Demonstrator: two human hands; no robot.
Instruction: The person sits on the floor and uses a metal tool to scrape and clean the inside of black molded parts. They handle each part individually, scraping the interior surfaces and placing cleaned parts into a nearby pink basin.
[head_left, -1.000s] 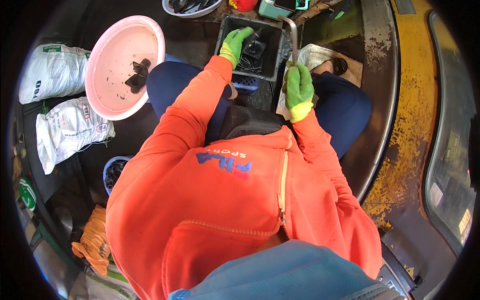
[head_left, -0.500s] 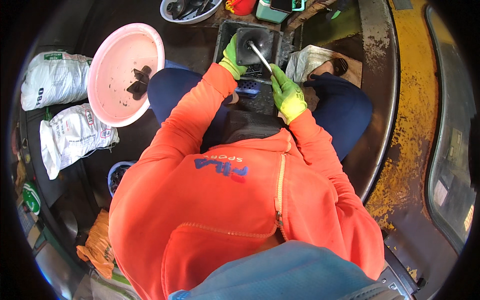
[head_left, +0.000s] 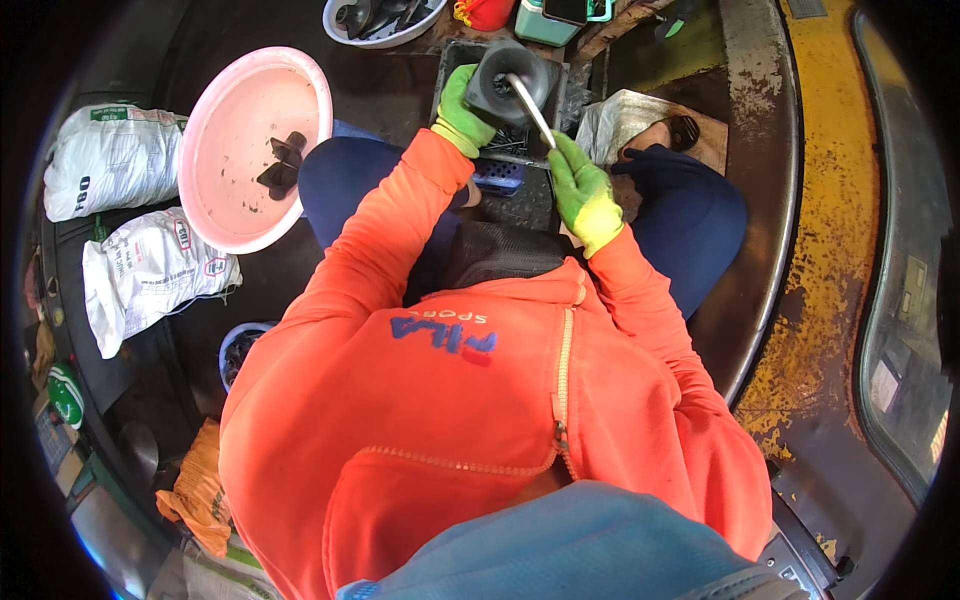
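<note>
My left hand (head_left: 461, 117), in a green-yellow glove, grips the edge of a dark grey hollow part (head_left: 489, 99) with a squarish rim and a round opening. The part is tilted so that its opening faces me. In my right hand (head_left: 580, 186), gloved alike, is a slim silver metal tool (head_left: 531, 108) whose exact kind I cannot make out. The tool's far end reaches into the opening. Both hands are over a black rectangular bin (head_left: 441, 92) with dark scraps in it.
Left of my knee a pink basin (head_left: 222, 92) holds dark parts (head_left: 282, 166). White sacks (head_left: 110, 160) lie farther left. A white bowl (head_left: 385, 40) of dark pieces and a green-white box (head_left: 545, 27) stand beyond the bin. A yellow, rust-worn metal surface (head_left: 815, 300) runs along the right.
The hollow part has tilted, turning its opening more toward me. My right hand has moved slightly right and nearer, and the tool has shifted with it.
</note>
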